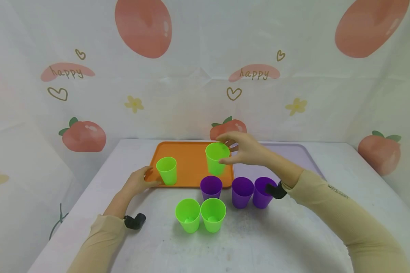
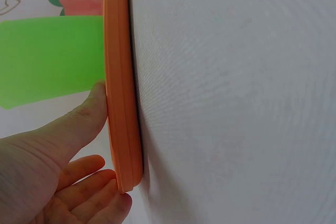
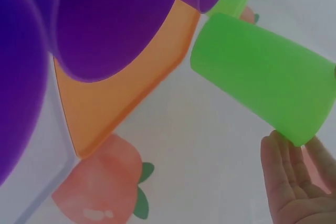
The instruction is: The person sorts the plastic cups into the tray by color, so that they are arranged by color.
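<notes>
Currently holds the held green cup (image 1: 216, 163) over the right part of the orange tray (image 1: 191, 161), mouth upward and, judging by the right wrist view, apart from the tray floor. Could lose it through too light a pinch, given contact only near the rim and a base hanging free. Could equally bow the thin-looking wall by squeezing too hard. Could also knock the nearest purple cup (image 1: 211, 189), just in front of the tray, by coming down too close to the front edge; similar danger for the other purple cups (image 1: 242, 194), near the black wrist device (image 1: 277, 190), from a low sweep of the arm. On the left, might topple the upright green cup (image 1: 167, 172) on the tray by dragging the thumb sideways, or jolt the tray by shoving its corner.

As for the right hand (image 1: 244, 149), parted by only a cup's wall between thumb and fingers, clamped on the rim of the held green cup. As for the left hand (image 1: 136, 184), loosely spread about the tray's near left corner, thumb at the front edge just beside the upright green cup, fingertips at the corner's other side; cannot tell from here how much pressure, if any.
</notes>
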Tool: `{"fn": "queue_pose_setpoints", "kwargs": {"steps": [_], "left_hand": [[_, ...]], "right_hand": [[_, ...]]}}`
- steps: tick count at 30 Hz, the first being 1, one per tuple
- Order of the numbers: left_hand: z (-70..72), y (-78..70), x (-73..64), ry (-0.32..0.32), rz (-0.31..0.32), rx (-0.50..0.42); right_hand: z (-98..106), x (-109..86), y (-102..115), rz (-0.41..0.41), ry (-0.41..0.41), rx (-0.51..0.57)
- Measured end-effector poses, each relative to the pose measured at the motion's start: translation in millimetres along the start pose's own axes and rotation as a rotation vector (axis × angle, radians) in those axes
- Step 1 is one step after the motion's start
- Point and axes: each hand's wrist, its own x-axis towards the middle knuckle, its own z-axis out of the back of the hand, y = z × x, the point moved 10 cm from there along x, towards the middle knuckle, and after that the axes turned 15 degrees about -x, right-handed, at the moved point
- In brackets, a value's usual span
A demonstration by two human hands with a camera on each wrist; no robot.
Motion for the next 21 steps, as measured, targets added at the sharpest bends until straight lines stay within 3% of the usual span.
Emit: {"fn": "queue_pose_setpoints", "kwargs": {"steps": [21], "left_hand": [[0.0,0.9,0.9,0.007,0.001,0.008]], "right_hand": [[-45.6,45.3,-3.3,0.016,0.103,0.009]]}}
